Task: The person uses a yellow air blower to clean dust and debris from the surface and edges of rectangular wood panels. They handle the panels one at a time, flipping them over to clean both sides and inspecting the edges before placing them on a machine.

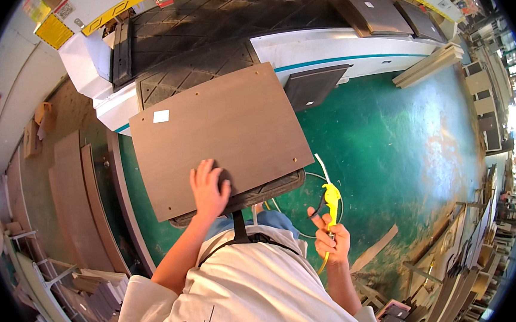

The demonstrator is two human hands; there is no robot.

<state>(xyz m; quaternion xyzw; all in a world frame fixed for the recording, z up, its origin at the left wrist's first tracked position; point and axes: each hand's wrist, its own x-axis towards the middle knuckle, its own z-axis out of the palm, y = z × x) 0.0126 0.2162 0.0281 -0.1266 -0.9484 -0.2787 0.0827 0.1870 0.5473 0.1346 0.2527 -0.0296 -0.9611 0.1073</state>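
Observation:
A brown wood panel (226,133) with small holes near its corners and a white label lies flat in front of me, on a dark padded support (245,198) that shows along its near edge. My left hand (210,191) rests on the panel's near part, fingers spread, gripping nothing. Off the panel's right side, my right hand (332,239) is wrapped round a yellow air blow gun (331,199) with a pale nozzle pointing up and away. A yellow hose runs down from its handle.
Behind the panel stands a white machine (322,49) with a dark bed (230,19). A dark panel (315,87) leans against its front. More panels (379,12) lie on the bed at right. Tall boards (78,197) stand at left; pale strips (431,65) lean at far right.

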